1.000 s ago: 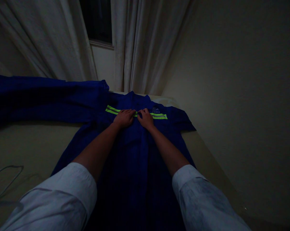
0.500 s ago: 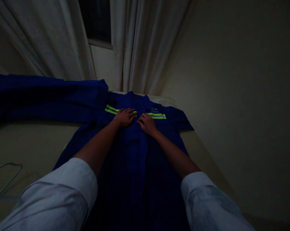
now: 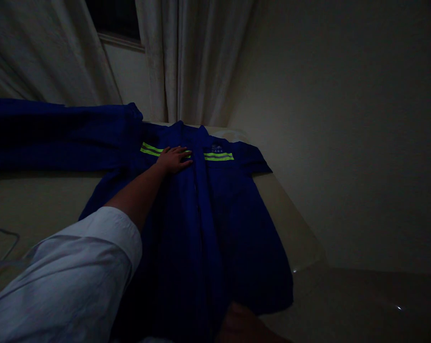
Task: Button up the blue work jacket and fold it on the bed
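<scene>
A dark blue jacket [image 3: 245, 205] with a yellow-green and grey chest band [image 3: 219, 156] lies spread, front up, on a pale surface [image 3: 47, 200]. Its collar [image 3: 192, 132] points away from the viewer.

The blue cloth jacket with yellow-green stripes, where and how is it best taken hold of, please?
Probably by the lower right hem corner of the blue cloth jacket, pinched from the right: that thin edge lies spread and uncovered, while the bare left hand rests on the chest.
</scene>
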Motion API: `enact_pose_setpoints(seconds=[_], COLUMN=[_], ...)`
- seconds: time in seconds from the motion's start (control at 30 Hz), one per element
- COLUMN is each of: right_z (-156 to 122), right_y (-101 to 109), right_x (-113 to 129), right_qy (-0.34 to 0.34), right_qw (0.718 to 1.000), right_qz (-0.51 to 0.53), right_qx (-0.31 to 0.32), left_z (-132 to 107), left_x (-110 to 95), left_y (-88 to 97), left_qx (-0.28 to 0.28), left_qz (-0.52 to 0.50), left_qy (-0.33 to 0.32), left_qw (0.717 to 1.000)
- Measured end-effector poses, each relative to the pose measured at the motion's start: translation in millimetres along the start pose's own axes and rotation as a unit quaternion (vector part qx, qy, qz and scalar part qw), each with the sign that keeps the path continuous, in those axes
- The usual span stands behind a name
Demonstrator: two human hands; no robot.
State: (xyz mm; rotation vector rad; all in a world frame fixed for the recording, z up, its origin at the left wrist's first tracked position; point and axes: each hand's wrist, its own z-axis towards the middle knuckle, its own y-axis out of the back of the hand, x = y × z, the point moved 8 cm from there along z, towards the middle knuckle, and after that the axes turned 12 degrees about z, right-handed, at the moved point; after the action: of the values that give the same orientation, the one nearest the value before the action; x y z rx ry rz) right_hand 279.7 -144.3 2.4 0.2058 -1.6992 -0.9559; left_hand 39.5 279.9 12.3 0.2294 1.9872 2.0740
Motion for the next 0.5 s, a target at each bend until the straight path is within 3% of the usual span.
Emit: enact_pose_setpoints(seconds=[0.1,0.17,0.23,0.33,0.43,0.5], right_z=[0.4,11.4,27.1,58.0,100.3,125.4], right_y=[8.2,40.8,90.5,172.6,231.0,248.8], right_x=[10.6,18.5,14.0,-22.6,-84.4,-126.9], right_qy=[-0.009,-0.015,-0.05,-0.099,-0.105,-0.107], right_qw=[1.0,0.998,0.99,0.956,0.926,0.907], right_qz=[-0.008,0.012,0.024,0.017,0.016,0.03], right_qx=[-0.024,-0.052,-0.128,-0.274,-0.362,-0.406], left_z=[-5.1,-15.1,-37.5,-105.3,-205.4,-263.2], left_x=[-12.9,-30.6,-56.3,-109.5,-167.0,-191.7], left_y=[20.7,43.9,74.5,133.8,203.8,233.9], left_qx=[-0.011,-0.036,-0.067,-0.124,-0.189,-0.195], left_qz=[-0.006,-0.014,-0.021,-0.082,-0.379,-0.462], left_qy=[0.01,0.019,0.027,0.001,-0.136,-0.181], left_qw=[1.0,0.999,0.997,0.989,0.896,0.846])
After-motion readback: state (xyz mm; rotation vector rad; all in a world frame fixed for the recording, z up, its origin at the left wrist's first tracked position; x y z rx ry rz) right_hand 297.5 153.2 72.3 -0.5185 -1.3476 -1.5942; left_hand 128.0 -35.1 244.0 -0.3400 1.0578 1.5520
